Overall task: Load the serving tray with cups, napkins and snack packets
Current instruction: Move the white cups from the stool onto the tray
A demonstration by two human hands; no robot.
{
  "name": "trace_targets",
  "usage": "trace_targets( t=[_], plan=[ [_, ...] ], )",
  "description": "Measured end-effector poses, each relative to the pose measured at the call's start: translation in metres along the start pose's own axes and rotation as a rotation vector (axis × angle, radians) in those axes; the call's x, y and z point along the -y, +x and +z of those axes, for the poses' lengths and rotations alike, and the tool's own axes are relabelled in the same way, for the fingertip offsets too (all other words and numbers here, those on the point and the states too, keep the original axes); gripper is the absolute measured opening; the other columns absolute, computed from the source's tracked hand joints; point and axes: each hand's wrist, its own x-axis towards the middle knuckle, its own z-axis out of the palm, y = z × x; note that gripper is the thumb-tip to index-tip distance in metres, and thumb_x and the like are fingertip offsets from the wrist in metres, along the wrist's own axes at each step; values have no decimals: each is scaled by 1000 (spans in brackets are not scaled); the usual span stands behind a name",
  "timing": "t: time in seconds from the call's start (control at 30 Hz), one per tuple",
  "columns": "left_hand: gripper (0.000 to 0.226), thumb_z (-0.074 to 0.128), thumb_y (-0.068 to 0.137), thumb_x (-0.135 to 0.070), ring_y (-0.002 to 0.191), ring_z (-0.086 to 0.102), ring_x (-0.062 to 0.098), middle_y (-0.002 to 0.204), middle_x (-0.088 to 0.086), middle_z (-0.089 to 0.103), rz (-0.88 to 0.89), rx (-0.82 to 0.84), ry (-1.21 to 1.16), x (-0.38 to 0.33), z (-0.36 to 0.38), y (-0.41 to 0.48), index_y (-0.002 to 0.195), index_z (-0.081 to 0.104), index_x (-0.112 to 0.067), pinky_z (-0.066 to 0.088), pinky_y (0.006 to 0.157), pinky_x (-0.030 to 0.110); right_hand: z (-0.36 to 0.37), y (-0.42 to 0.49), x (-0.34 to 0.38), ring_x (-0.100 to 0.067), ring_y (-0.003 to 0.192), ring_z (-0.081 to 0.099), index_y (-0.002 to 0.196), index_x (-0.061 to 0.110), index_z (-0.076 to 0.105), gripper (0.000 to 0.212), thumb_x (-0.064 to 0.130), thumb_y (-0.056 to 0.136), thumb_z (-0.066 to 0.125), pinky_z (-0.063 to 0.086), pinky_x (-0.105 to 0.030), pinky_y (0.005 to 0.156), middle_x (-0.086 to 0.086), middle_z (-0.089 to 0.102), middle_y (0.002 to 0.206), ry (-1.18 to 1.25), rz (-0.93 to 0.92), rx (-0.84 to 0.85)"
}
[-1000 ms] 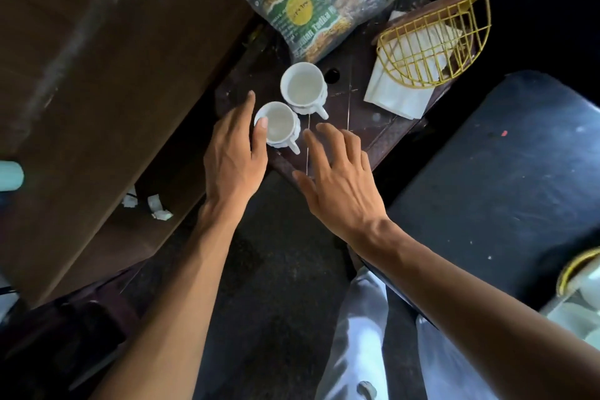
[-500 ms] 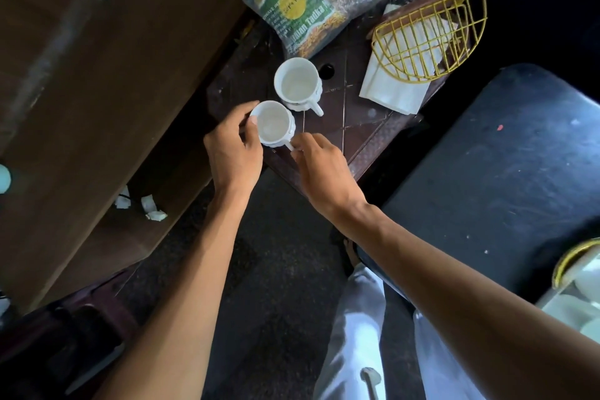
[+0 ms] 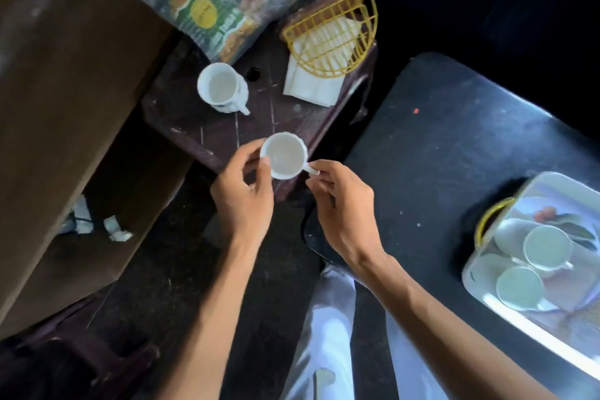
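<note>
Now lifted, cup (image 3: 285, 156) off stool (image 3: 207, 136)

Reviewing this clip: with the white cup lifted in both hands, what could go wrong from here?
1. The small white ceramic cup is pinched only by fingertips: the right hand on its thin handle, the left hand at the rim. It may slip over the edge of the dark brown stool.
2. The clear plastic serving tray already holds two cups and lies against the frame's right edge, so setting this one down may knock them.
</note>
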Motion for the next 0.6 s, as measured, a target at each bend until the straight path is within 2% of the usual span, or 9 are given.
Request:
trace_targets(
  t=[0.07, 0.2, 0.3, 0.4, 0.5, 0.6],
  plan=[
    [25, 61, 96, -8, 97, 72, 3, 102, -12, 75, -26, 32, -72, -13, 23, -24, 112, 72, -24, 57, 76, 14, -27, -11, -14, -3, 99, 69, 114, 13, 67, 21, 11, 93, 68, 56, -21, 90, 3, 71, 110, 29, 23, -74],
    [25, 64, 94, -5, 101, 72, 9, 108, -4, 76, -62, 129, -171, -39, 71, -76, 110, 71, -23, 64, 80, 32, -91, -35, -40, 5, 93, 67, 106, 25, 68, 15, 16, 93, 68, 55, -16, 82, 14, 71, 100, -25, 44, -241],
    [27, 65, 93, -4, 100, 72, 6, 107, -7, 76, -84, 192, -219, -57, 104, -117, 108, 70, -27, 64, 80, 35, -141, -55, -56, 4, 90, 67, 103, 33, 66, 16, 19, 94, 67, 54, -15, 79, 24, 67, 95, -86, 58, -330],
    [24, 66, 94, -6, 99, 72, 6, 105, -9, 75, -92, 255, -240, -73, 134, -157, 106, 70, -27, 64, 78, 35, -190, -80, -74, 3, 91, 68, 102, 32, 68, 18, 17, 93, 69, 54, -19, 83, 30, 67, 95, -87, 95, -388],
    [17, 65, 97, -12, 100, 73, 12, 107, -4, 75, -100, 347, -245, -87, 162, -191, 108, 72, -22, 65, 79, 39, -236, -106, -94, -3, 92, 71, 103, 23, 73, 15, 14, 91, 72, 58, -28, 85, 21, 71, 98, -80, 120, -443],
    [14, 64, 98, -17, 99, 73, 13, 107, -3, 75, -57, 448, -217, -102, 189, -220, 107, 72, -23, 64, 80, 40, -278, -132, -112, 11, 91, 68, 107, 19, 74, 18, 16, 89, 73, 55, -13, 81, 24, 68, 99, -93, 130, -490]
  ],
)
